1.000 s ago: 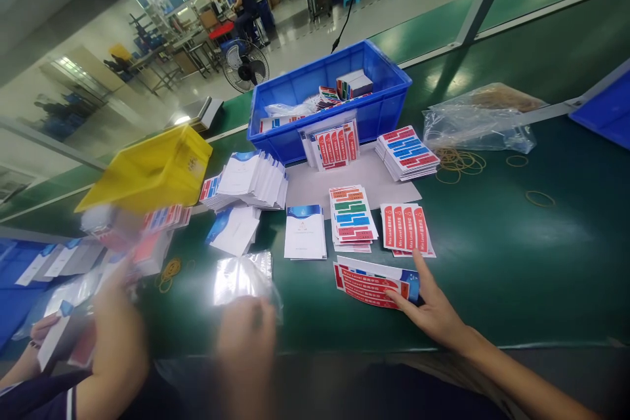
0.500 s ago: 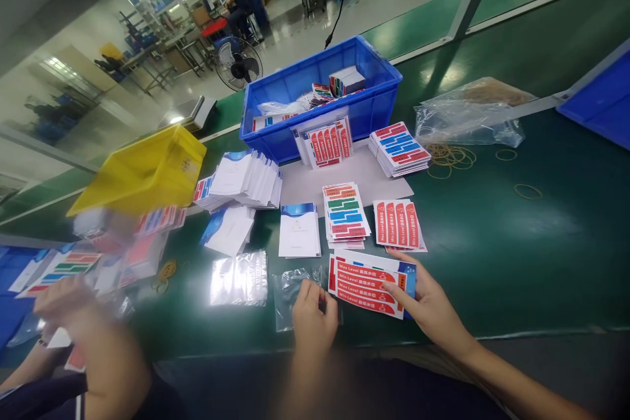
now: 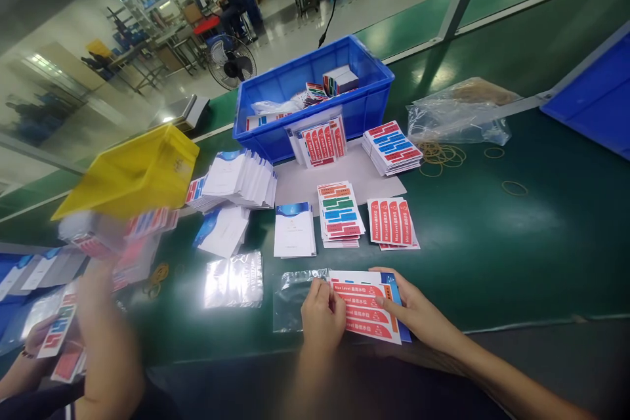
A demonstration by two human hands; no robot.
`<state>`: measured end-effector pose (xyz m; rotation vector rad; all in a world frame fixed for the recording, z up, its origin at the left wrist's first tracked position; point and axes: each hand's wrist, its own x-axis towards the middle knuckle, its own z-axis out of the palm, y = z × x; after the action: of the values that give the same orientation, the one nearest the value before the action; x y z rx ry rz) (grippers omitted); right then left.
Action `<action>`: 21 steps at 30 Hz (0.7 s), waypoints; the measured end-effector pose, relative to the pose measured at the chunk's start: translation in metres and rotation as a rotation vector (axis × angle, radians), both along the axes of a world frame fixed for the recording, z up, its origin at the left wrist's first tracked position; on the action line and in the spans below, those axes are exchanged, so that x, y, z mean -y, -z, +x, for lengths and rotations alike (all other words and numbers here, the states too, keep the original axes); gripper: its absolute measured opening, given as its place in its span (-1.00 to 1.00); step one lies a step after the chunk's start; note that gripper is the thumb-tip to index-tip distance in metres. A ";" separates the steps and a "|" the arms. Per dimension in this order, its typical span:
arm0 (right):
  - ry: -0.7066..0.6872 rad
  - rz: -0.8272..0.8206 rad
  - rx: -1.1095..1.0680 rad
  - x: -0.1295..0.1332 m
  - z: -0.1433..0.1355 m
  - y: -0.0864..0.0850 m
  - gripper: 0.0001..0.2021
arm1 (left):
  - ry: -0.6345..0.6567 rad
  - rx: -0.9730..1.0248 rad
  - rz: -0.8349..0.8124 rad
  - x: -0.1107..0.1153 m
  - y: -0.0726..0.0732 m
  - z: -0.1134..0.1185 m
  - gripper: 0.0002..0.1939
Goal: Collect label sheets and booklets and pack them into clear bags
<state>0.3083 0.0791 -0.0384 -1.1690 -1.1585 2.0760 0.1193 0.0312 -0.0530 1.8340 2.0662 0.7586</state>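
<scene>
At the near edge of the green table (image 3: pixel 516 256) I have both my hands on one small stack of cards (image 3: pixel 370 305). My left hand (image 3: pixel 322 321) pinches the left edge of the stack, with the fingers curled and closed on it, and the same hand lies on the mouth of a clear bag (image 3: pixel 293 298). My right hand (image 3: pixel 411 308) holds the right side of the stack, thumb on top and fingers spread under the far edge. The top card is red and white with the words "Max Level". The left end of the stack touches the opening of the bag; I cannot tell if it is already inside.

Just left of this bag lies a second bag (image 3: pixel 233 279), flat and shiny. Behind my hands, in a row, I see a white booklet (image 3: pixel 294 230), a pile of coloured labels (image 3: pixel 339 213) and a pile of red labels (image 3: pixel 392 223). Farther back stands a blue crate (image 3: pixel 364 102) with more cards inside, and a sleeve of red labels (image 3: pixel 319 141) leans on its front wall. To the right of the crate lies a striped pile (image 3: pixel 392 146), then rubber bands (image 3: pixel 440 156) and a big plastic bag (image 3: pixel 460 115). A fanned heap of booklets (image 3: pixel 241 177) lies near a yellow bin (image 3: pixel 132 170).

On the far left another person's hand (image 3: pixel 101 315), blurred, is over mixed cards (image 3: pixel 59 328).
</scene>
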 end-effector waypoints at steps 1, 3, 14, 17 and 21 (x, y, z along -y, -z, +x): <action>-0.013 0.019 0.010 -0.002 0.000 0.001 -0.37 | 0.009 -0.011 0.017 0.000 0.001 0.000 -0.78; -0.044 0.062 0.034 -0.006 0.001 0.003 -0.42 | 0.025 -0.024 0.053 0.000 0.002 -0.001 -0.78; -0.094 0.070 0.080 -0.015 0.005 -0.003 -0.45 | 0.044 -0.085 0.139 0.000 0.012 0.001 -0.83; -0.124 0.072 0.063 -0.017 0.006 -0.001 -0.45 | 0.096 -0.060 0.127 0.000 0.009 0.001 -0.84; -0.099 0.078 0.052 -0.013 -0.001 0.005 -0.38 | 0.142 -0.017 0.114 0.000 0.003 0.001 -0.85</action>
<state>0.3070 0.0922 -0.0436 -1.1570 -1.3349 2.0637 0.1200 0.0311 -0.0556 2.0295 1.9144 0.8401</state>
